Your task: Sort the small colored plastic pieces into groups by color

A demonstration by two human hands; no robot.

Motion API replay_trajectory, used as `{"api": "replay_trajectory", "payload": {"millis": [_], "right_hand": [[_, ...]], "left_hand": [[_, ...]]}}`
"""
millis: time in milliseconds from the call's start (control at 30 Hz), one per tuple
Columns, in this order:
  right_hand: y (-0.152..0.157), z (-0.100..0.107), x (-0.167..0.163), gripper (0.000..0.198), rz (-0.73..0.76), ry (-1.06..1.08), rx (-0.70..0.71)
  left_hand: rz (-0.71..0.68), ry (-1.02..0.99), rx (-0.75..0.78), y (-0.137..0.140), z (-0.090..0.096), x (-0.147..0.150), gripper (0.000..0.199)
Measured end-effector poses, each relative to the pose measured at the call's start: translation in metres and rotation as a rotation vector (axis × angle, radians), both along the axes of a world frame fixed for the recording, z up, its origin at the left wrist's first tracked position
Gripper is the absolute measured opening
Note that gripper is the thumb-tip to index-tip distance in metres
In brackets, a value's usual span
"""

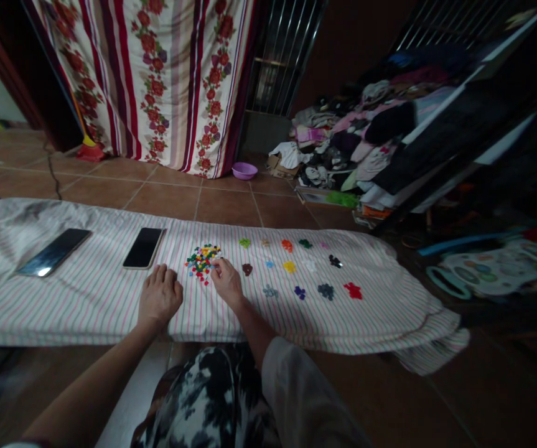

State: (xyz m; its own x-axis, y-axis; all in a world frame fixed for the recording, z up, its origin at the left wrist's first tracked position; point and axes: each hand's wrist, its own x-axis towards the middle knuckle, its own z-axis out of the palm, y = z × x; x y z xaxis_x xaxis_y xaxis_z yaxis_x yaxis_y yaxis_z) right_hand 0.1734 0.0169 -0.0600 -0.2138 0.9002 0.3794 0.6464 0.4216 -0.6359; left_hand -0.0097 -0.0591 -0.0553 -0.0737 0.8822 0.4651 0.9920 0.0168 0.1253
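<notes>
A mixed pile of small coloured pieces (201, 260) lies on the striped cloth, mostly green, yellow, red and white. At its right edge is my right hand (227, 281), thumb and fingers pinched together; whatever sits between the fingertips is too small to make out. My left hand (160, 295) rests palm down on the cloth, left of the pile, with its fingers laid out and holding nothing. To the right, pieces lie in small single-colour groups, among them orange pieces (287, 246), yellow pieces (289, 267), brown pieces (247, 269), dark grey pieces (326, 291) and red pieces (353, 290).
Just beyond my left hand lies a phone (143, 248), and farther left a larger dark-screened device (54, 252). The striped cloth (249, 323) covers a long surface. Behind it are a purple basin (244, 170), a floral curtain (175, 81) and heaped clothes (356, 130).
</notes>
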Motion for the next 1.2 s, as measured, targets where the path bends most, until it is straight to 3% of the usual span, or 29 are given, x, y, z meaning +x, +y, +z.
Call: {"api": "replay_trajectory", "payload": {"millis": [300,600,733,1000,1200], "right_hand": [[0.004,0.011,0.017,0.031,-0.023,0.055,0.05],[0.022,0.014,0.111,0.028,-0.424,0.063,0.124],[0.023,0.005,0.138,0.03,-0.506,-0.021,0.104],[0.03,-0.007,0.146,0.028,-0.505,-0.102,-0.002],[0.03,-0.005,0.146,0.032,-0.486,-0.116,0.001]], "left_hand": [[-0.002,-0.001,0.008,0.0,0.001,0.0,0.026],[-0.002,0.05,-0.008,-0.001,0.003,0.0,0.027],[0.003,0.042,-0.005,-0.001,0.003,0.001,0.025],[-0.009,0.003,-0.026,-0.001,0.005,0.001,0.027],[-0.004,0.037,-0.034,-0.001,0.004,0.001,0.027]]}}
